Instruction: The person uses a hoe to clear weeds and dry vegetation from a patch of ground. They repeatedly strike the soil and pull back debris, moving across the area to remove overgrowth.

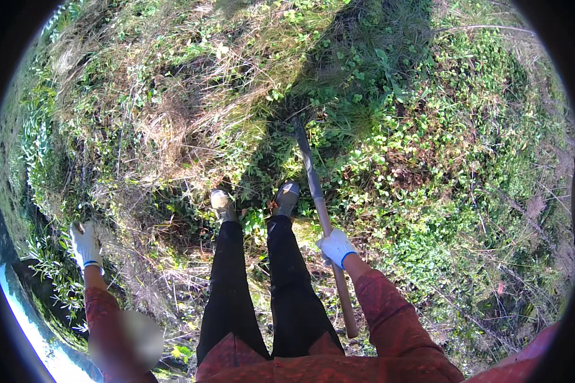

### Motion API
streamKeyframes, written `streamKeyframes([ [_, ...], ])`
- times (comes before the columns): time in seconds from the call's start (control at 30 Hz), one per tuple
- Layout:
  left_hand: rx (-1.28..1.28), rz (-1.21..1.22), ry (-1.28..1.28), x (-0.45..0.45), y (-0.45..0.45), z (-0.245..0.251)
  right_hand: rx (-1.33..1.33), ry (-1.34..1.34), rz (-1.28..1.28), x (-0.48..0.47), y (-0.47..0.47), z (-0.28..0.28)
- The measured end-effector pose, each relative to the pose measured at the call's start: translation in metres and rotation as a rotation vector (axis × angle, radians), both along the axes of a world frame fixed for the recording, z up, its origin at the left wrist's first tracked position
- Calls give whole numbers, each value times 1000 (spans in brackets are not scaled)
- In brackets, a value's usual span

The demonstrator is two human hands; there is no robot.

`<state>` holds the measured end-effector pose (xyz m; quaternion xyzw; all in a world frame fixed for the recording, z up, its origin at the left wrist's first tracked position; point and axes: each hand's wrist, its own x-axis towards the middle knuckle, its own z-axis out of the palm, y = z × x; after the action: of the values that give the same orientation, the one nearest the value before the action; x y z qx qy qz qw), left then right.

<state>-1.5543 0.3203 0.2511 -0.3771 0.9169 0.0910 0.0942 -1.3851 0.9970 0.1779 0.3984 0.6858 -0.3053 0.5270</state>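
My right hand (337, 247), in a white knit glove with a blue cuff edge, grips the wooden handle (343, 297) of a long tool. A dark metal socket (310, 167) joins the handle's upper part and runs down into the grass, where the tool's head is hidden among plants and shadow. Out to the left, my left hand (86, 245), in a matching white glove, is held away from my body with a dark patch at its fingers; whether it holds anything is unclear.
My two shoes (222, 201) stand among low weeds. Dry matted grass (172, 129) lies ahead, and leafy green plants (412, 139) spread to the right. Taller leafy stems (60, 273) grow at the left beside my arm. A dark shadow crosses the ground ahead.
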Motion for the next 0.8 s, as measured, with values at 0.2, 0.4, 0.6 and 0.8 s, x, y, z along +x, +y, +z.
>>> streamKeyframes([
  [0.2,-454,-493,-139,-21,76,55,-202,-101,-498,-37,31,114],
  [0.4,1413,-45,-398,12,353,37,-228,309,-807,-110,47,78],
  [0.6,1460,-122,-753,30,432,68,-305,427,-1100,-182,-46,-20],
  [0.8,1101,347,-585,156,342,140,-1203,-35,-913,-63,-264,-52],
])
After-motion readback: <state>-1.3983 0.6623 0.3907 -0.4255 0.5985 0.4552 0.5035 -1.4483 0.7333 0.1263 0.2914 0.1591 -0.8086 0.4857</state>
